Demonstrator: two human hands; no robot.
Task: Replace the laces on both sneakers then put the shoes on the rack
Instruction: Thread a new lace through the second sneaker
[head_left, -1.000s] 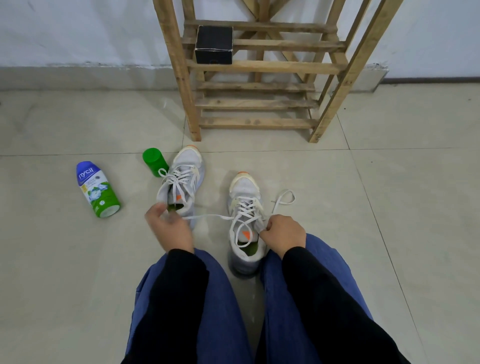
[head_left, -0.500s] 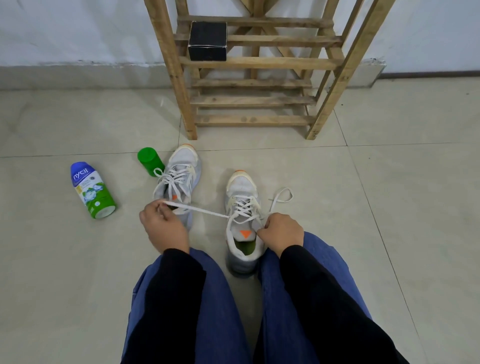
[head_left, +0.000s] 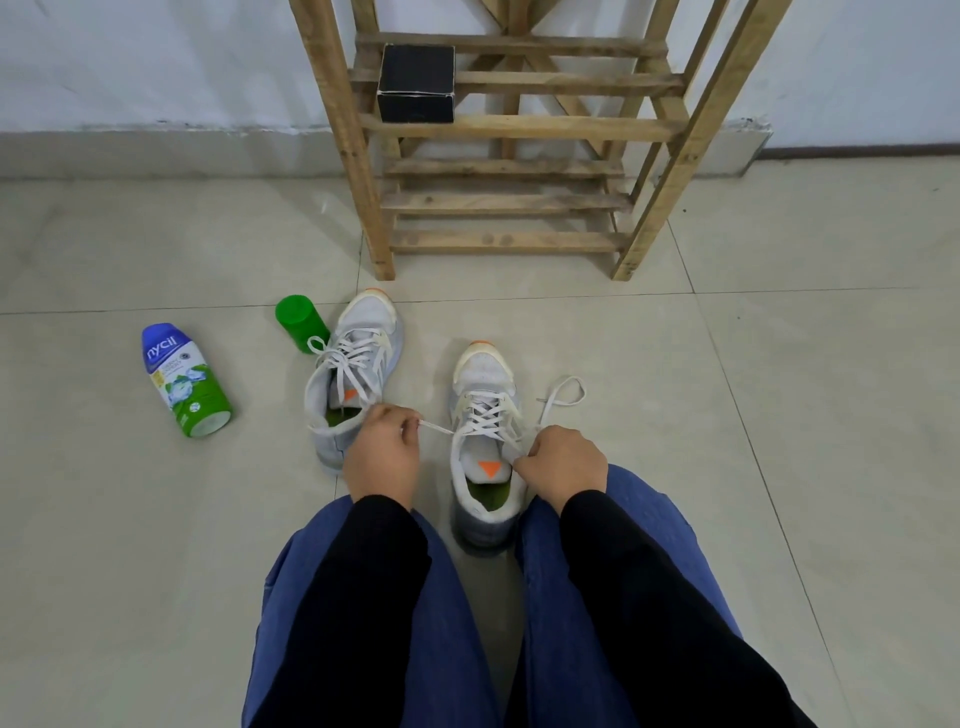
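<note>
left hand (head_left: 382, 452) and right hand (head_left: 563, 465), fingers curled, each pinch an end of the white lace (head_left: 439, 428) of the near sneaker (head_left: 483, 371), which stands between them on the floor (head_left: 779, 415). second sneaker (head_left: 371, 319) lies just beyond the left fingers; wooden rack (head_left: 498, 241) farther off.

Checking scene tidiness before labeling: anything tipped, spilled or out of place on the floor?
The nycil bottle lies on its side on the floor, apart from the left sneaker, not upright. A green cylinder sits loose beside that sneaker's toe. No spill visible.
</note>
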